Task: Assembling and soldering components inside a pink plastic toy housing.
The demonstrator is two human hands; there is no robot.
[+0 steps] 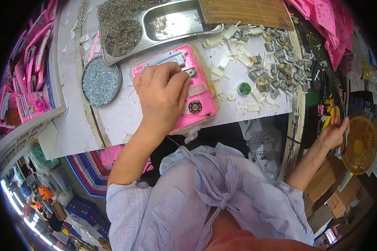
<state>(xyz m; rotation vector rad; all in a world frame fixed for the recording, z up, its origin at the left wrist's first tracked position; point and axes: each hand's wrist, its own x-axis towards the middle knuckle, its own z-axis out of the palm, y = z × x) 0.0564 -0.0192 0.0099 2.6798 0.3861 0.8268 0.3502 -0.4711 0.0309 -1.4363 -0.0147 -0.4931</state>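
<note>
A pink plastic housing [203, 67] lies open side up on a lumpy pad wrapped in clear plastic. It holds a round black speaker [195, 107] and a grey strip-shaped part [167, 59]. My left hand [161, 90] rests over the housing, fingers bent and closed by a small silvery part [191, 72]; the hand covers part of it. Far to the right, my right hand [333, 134] is raised beside the table with its fingers curled around something thin and dark that I cannot make out, near a hanging dark cord [336, 81].
A round dish of screws [100, 81] stands left of the housing. Behind is a metal tray [171, 35] with small metal pieces. Several small motors with white plastic parts [276, 62] are heaped at right. A crate of pink housings [29, 96] stands left; a brown basket [359, 144], right.
</note>
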